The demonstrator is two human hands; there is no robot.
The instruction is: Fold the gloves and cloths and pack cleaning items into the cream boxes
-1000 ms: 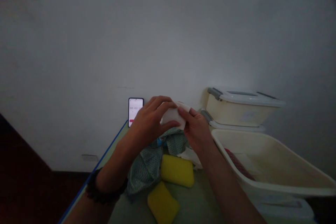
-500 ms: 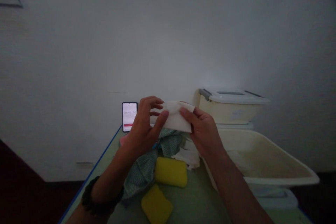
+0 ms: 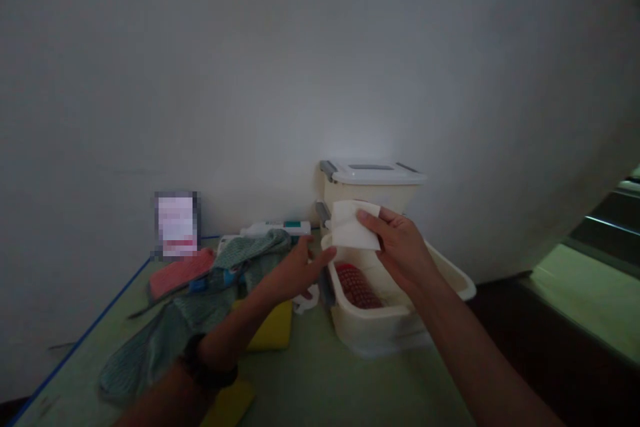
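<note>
My right hand (image 3: 405,247) pinches a folded white cloth (image 3: 346,228) between thumb and fingers, holding it up over the far left part of an open cream plastic bin (image 3: 380,330). Just left of the bin's rim is my left hand (image 3: 295,272), with fingers apart and nothing in it. Inside the bin lies a red patterned cloth (image 3: 359,288). Crumpled white material (image 3: 309,300) on the table is partly hidden behind my left hand. A yellow sponge (image 3: 275,328) sits under my left forearm, and a second yellow sponge (image 3: 233,403) is nearer me.
A grey-green knitted cloth (image 3: 200,313) spreads over the table's left side beside a pink cloth (image 3: 180,272). A phone (image 3: 177,223) leans upright at the wall. Behind stand a white tube (image 3: 297,228) and a lidded storage box (image 3: 373,177).
The view has turned right. My left hand has come away from the white cloth, which stays in my right hand and is now by the bin. The red patterned cloth has come into view.
</note>
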